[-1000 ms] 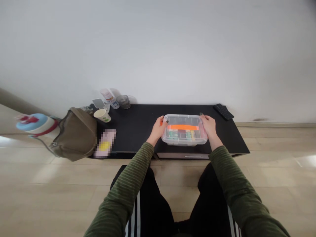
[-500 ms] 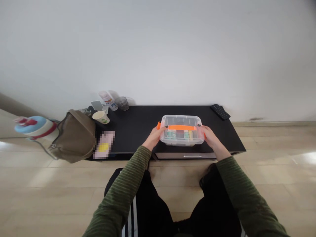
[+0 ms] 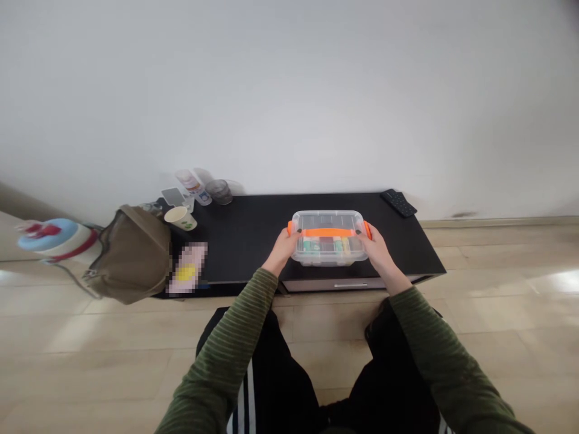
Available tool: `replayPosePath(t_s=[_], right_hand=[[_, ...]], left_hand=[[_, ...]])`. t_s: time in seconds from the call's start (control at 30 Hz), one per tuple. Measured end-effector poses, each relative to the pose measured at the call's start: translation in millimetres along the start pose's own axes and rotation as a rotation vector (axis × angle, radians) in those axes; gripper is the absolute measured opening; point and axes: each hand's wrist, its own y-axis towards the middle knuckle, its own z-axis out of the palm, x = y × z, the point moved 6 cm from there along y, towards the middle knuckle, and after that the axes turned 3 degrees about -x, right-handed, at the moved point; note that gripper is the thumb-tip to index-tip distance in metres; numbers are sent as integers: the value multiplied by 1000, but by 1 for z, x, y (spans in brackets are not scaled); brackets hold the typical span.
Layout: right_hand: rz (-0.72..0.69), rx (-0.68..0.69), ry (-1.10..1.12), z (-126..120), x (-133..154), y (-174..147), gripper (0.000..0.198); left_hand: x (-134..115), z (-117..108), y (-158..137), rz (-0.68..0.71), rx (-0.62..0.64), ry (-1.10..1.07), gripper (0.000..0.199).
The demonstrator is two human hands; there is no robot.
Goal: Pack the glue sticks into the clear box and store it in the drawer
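A clear plastic storage box with an orange carrying handle is at the front of the black low cabinet. Its lid is on, and small green, white and yellow packs show through the plastic. My left hand grips the box's left side, its thumb on the lid's rim beside an orange latch. On the opposite side my right hand closes around the edge, thumb on top, just below the other latch. The fingers under the box are hidden.
The black cabinet stands against a white wall. To its left are a brown bag, a blue-lidded bottle, a paper cup, a glass, a spray can and a blurred pink packet. Black remotes lie back right.
The view has shifted slightly, so most things sit a little farther left. Both hands keep hold of the box. The right latch shows more plainly above my right hand.
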Motion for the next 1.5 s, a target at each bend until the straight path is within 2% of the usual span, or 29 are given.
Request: replayPosePath(t_s=[0.2, 0.4, 0.47, 0.53, 0.7, 0.83, 0.97, 1.1, 1.17, 1.23, 1.33, 1.37, 1.4, 1.43, 1.5], right_hand=[[-100, 32, -62, 3, 9, 2, 32], [-106, 29, -178, 2, 11, 3, 24], [-103, 27, -203, 2, 11, 2, 22], [-96, 12, -218, 1, 11, 2, 26], [-61, -61, -266, -3, 8, 2, 56], [-62, -69, -233, -1, 6, 0, 60], [-94, -185, -137, -11, 3, -12, 53], [-203, -343, -131, -30, -4, -44, 37], [-203, -256, -163, -28, -17, -64, 29], [-167, -47, -207, -13, -41, -83, 24], [-5, 227, -286, 15, -99, -109, 19], [136, 260, -278, 21, -125, -114, 17], [342, 237, -233, 24, -154, -119, 12], [556, 151, -173, 23, -181, -123, 11], [677, 87, -140, 29, -214, -121, 15]], left_hand=[[1, -2, 0, -21, -23, 52, 20], [3, -8, 0, -29, -167, 211, 30], [3, -8, -1, -33, -179, 261, 30], [2, -6, -2, -36, -170, 287, 29], [1, -7, -3, -28, -184, 278, 30], [3, -7, -1, -18, -171, 255, 35], [5, -11, -1, -11, -175, 239, 36], [4, -17, -8, 6, -191, 205, 38], [3, -19, -12, 13, -190, 188, 40], [2, -20, -17, 11, -197, 183, 42], [0, -21, -21, 1, -209, 196, 43], [1, -21, -22, -3, -213, 200, 43], [1, -21, -23, -3, -216, 204, 43], [1, -22, -24, -1, -217, 208, 43], [3, -24, -25, 8, -221, 214, 44]])
